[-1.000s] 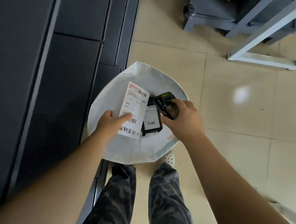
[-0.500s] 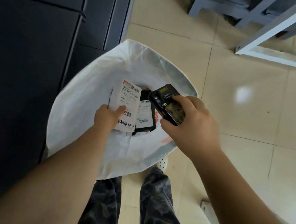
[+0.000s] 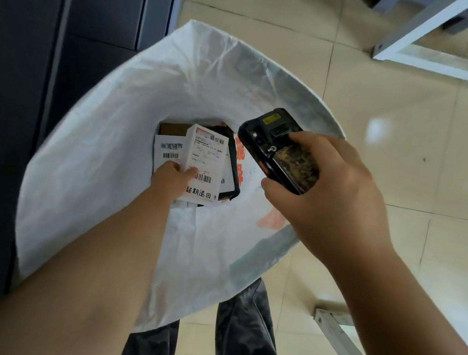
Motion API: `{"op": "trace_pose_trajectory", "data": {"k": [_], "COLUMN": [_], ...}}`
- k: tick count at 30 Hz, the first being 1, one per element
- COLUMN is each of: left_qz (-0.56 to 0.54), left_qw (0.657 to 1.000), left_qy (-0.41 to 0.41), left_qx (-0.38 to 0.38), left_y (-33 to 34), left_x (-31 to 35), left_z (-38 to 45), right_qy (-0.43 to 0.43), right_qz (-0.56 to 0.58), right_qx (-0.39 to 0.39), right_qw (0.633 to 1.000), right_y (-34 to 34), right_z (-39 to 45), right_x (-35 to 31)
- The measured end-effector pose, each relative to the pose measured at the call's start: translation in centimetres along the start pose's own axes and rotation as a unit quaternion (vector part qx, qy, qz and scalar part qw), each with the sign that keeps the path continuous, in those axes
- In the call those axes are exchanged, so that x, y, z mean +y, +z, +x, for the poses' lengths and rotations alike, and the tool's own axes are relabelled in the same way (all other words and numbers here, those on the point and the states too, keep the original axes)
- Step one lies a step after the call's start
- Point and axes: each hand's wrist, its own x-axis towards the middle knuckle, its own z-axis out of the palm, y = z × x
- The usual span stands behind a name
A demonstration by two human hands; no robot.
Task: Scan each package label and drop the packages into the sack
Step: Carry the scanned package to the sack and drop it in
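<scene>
The white package (image 3: 205,165) sits low in the mouth of the sack (image 3: 107,164), label up, over other parcels (image 3: 169,150) already inside. The left hand (image 3: 170,180) reaches down into the sack, thumb and fingers pinching the package's near edge. The right hand (image 3: 332,196) hovers just beside it, fingers wrapped round the scanner (image 3: 279,150), which is tilted down toward the label. Since a second ago, both hands have sunk deeper into the sack.

black package (image 3: 234,174) mostly covered, label print (image 3: 204,159) illegible, frame (image 3: 432,39) cropped
</scene>
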Motion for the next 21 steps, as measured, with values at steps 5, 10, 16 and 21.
{"op": "trace_pose_trajectory", "data": {"k": [5, 10, 16, 21], "left_qz": [0.032, 0.062, 0.097, 0.123], "left_qw": [0.999, 0.996, 0.981, 0.983], "left_qy": [0.020, 0.051, 0.052, 0.080], "left_qx": [-0.020, -0.048, -0.158, -0.113], "left_y": [1.1, 3.3, 4.0, -0.1], "left_x": [0.6, 1.6, 3.1, 3.8], "left_z": [1.1, 2.4, 1.2, -2.5], "right_qy": [0.010, 0.005, 0.002, 0.006], "right_qz": [0.018, 0.023, 0.029, 0.043], "right_qx": [0.007, 0.018, 0.026, -0.006], "right_qw": [1.000, 1.000, 0.999, 0.999], "right_y": [-0.1, 0.0, -0.2, -0.9], "right_z": [0.1, 0.1, -0.2, -0.1], "right_x": [0.4, 0.9, 1.5, 1.3]}}
